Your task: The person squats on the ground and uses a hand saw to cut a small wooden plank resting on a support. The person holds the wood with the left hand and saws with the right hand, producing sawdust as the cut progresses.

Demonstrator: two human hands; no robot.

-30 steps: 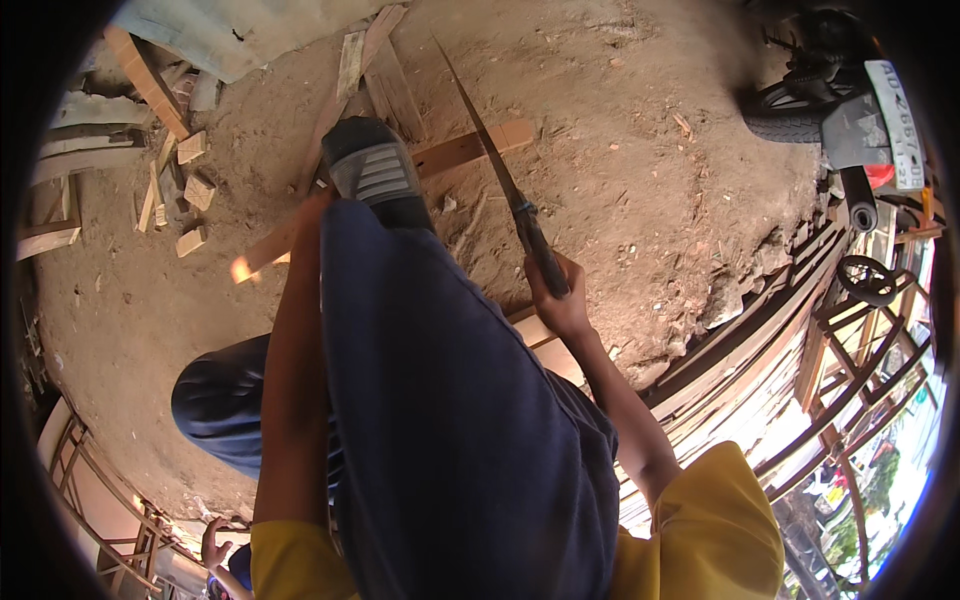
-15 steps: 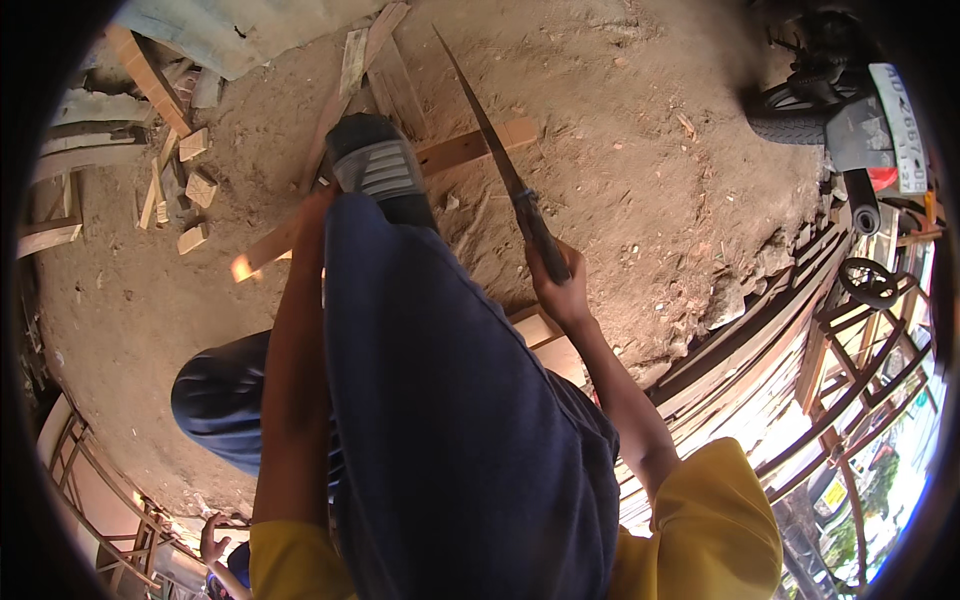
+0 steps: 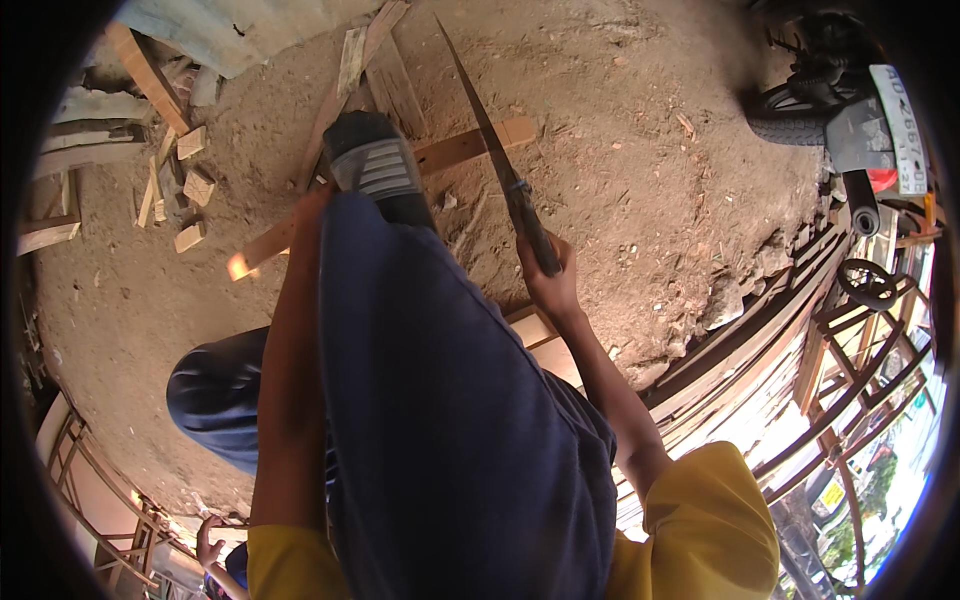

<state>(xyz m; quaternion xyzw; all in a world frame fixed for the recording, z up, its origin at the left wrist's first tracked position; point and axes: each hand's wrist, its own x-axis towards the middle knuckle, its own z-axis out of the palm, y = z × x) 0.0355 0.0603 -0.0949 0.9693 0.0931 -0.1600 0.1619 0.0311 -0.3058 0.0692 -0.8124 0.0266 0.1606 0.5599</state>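
Note:
My right hand [image 3: 548,270] grips the dark handle of a handsaw [image 3: 483,123], its long tapered blade pointing away from me across a brown plank [image 3: 450,150]. A dark shoe [image 3: 372,162] with grey stripes rests over that plank, below my navy trouser leg [image 3: 440,390]. On the left side of the shoe, my left hand [image 3: 312,207] is down at the plank, its fingers mostly hidden behind my leg and foot, so their grip is unclear. The plank's lit end [image 3: 242,264] sticks out to the left.
Wood offcuts [image 3: 198,186] and a corrugated sheet [image 3: 215,30] lie upper left, a motorbike [image 3: 855,135] upper right. Stacked boards [image 3: 740,335] and wooden frames [image 3: 850,365] line the right. Another person's hand [image 3: 208,545] shows lower left.
My right hand and the saw have shifted slightly forward and left. My left hand and foot have barely moved.

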